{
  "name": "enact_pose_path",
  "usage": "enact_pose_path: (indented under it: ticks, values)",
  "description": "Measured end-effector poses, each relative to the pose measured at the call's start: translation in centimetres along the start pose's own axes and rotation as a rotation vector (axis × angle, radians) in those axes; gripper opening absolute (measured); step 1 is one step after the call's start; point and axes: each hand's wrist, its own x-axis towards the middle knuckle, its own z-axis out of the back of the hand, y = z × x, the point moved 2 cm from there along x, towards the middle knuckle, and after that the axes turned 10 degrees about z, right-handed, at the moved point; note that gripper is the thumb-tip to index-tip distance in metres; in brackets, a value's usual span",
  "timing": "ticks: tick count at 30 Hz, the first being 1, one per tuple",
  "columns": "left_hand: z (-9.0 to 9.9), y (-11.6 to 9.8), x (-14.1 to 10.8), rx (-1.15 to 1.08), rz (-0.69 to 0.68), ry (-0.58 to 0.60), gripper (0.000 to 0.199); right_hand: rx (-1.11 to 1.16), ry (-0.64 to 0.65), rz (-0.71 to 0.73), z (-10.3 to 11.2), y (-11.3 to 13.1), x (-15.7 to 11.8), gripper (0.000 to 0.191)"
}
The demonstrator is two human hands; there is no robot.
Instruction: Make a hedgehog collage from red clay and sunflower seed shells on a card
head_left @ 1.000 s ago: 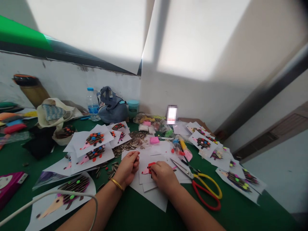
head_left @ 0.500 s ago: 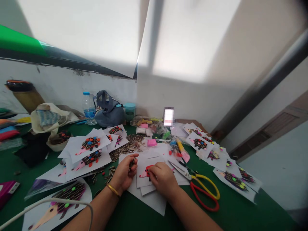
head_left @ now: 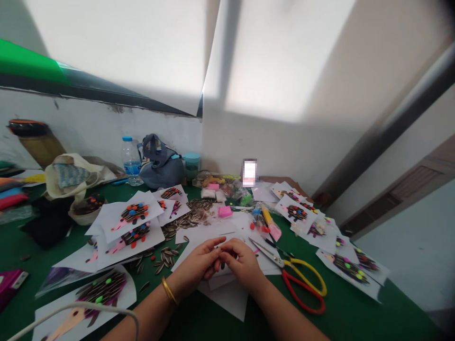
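Note:
My left hand (head_left: 199,268), with a gold bangle (head_left: 169,290) at the wrist, is curled closed above the white sheets (head_left: 227,286). The sunflower seeds seen in its palm a moment ago are hidden by the fingers. Against its fingertips, my right hand (head_left: 243,265) is closed in a pinch; what it holds is too small to make out. Both hands cover most of the hedgehog picture on the top sheet. Loose sunflower seeds (head_left: 167,258) lie just left of my left hand. A larger seed heap (head_left: 188,218) spreads behind the sheets.
Scissors (head_left: 284,263) with red and yellow handles lie right of my right hand. Hedgehog pictures (head_left: 133,213) overlap on the left, and more pictures (head_left: 346,267) on the right. Pink clay (head_left: 224,211) sits behind. A water bottle (head_left: 131,161) and blue bag (head_left: 161,166) stand by the wall.
My left hand has moved right to meet my right hand over the top sheet. My right hand's fingers have lifted from the red part of the hedgehog, which is now covered.

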Motion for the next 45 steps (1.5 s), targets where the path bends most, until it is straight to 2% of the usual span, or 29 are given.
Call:
enact_pose_path:
  ticks: [5,7,10,14,17,21,23,30,35,45]
  values:
    - [0.2,-0.1,0.2,-0.039,-0.051,-0.045,0.042,0.210,-0.110,-0.145,-0.1,-0.3,0.0,0.018]
    - [0.7,-0.2,0.4,-0.092,-0.098,-0.110,0.035,0.287,-0.200,-0.196,0.1,-0.8,0.1,0.019]
    - [1.6,-0.5,0.7,-0.193,-0.151,-0.246,0.030,0.285,-0.315,-0.200,0.7,-1.7,0.3,0.020]
    - [2.8,-0.7,1.0,-0.320,-0.169,-0.349,0.028,0.337,-0.351,-0.235,1.1,-2.8,0.6,0.026]
    - [3.4,-0.6,1.4,-0.378,-0.161,-0.369,0.027,0.304,-0.307,-0.241,1.1,-3.1,0.7,0.022]
    - [3.7,-0.3,1.7,-0.400,-0.145,-0.373,0.026,0.031,-0.240,-0.213,1.5,-3.0,0.8,0.015]
    - [3.5,-0.3,1.7,-0.392,-0.150,-0.377,0.025,-0.037,-0.190,-0.228,1.7,-3.3,0.9,0.013]
    - [3.3,-0.4,1.8,-0.361,-0.150,-0.362,0.026,-0.105,0.027,-0.302,1.5,-4.6,1.6,0.021]
    - [3.5,-0.1,2.0,-0.357,-0.162,-0.346,0.027,-0.168,0.156,-0.287,1.3,-4.5,2.8,0.018]
    - [3.3,-0.1,1.9,-0.362,-0.168,-0.334,0.027,-0.216,0.219,-0.226,0.6,-5.0,2.6,0.022]
